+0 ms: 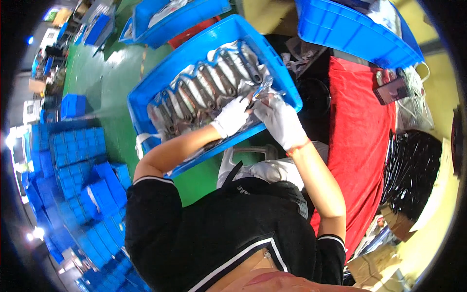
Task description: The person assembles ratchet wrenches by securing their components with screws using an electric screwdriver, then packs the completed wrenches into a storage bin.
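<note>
My left hand (232, 118) and my right hand (281, 121), both in white gloves, meet over the near right part of a blue plastic bin (137, 114). The fingers of both are drawn together around a small dark and shiny piece (253, 101), mostly covered by the gloves; its kind cannot be made out. Inside the bin, several long dark handle-shaped pieces (227, 83) lie side by side, slanted, with white wrapping (193, 91) between them. One dark piece (250, 67) rests near the bin's right wall, just beyond my hands.
More blue bins stand at the far side (180, 19) and far right (350, 34). A red cloth (360, 117) covers a surface on my right, with a phone-like device (393, 91) at its edge. Stacked blue crates (80, 146) fill the left. A white stool (228, 163) is by the bin.
</note>
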`<state>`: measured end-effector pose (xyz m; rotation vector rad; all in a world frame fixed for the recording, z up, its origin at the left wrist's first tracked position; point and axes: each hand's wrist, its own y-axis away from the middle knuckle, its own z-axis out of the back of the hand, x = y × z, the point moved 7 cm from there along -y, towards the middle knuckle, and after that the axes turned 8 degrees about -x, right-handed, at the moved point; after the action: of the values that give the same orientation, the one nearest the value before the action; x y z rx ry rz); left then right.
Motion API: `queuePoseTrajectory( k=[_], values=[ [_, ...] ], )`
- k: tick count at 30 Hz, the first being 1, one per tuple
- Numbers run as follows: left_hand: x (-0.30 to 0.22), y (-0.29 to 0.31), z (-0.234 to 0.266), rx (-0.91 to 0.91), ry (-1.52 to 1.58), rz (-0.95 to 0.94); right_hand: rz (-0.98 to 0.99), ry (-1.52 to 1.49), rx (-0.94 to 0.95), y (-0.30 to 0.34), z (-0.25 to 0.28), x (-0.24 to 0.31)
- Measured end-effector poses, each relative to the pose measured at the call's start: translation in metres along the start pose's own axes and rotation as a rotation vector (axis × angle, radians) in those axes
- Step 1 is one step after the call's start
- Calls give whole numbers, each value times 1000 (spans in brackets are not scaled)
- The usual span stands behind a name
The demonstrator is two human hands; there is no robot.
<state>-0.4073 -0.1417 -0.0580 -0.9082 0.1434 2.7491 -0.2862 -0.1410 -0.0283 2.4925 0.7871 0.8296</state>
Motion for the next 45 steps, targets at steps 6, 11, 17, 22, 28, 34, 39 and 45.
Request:
queuePoseTrajectory(
  k=[6,11,17,22,28,34,39,45],
  values=[
    [45,16,-41,54,-23,-175,116,87,-30,87,26,38],
    [-1,-21,-34,-8,-440,-291,3,-96,-87,94,70,0],
    [4,11,-3,-3,-204,-190,35,-6,-187,118,82,-6],
    [13,95,82,215,-445,-215,189,-73,-179,130,139,9],
    [67,147,80,563,-979,-123,142,-80,-132,126,129,-4],
    [75,129,85,399,-741,68,21,38,-58,138,128,-24],
    [79,140,87,614,-587,177,67,50,-185,153,157,-21],
    [106,132,59,624,-783,80,174,98,-160,171,151,-37]
  ],
)
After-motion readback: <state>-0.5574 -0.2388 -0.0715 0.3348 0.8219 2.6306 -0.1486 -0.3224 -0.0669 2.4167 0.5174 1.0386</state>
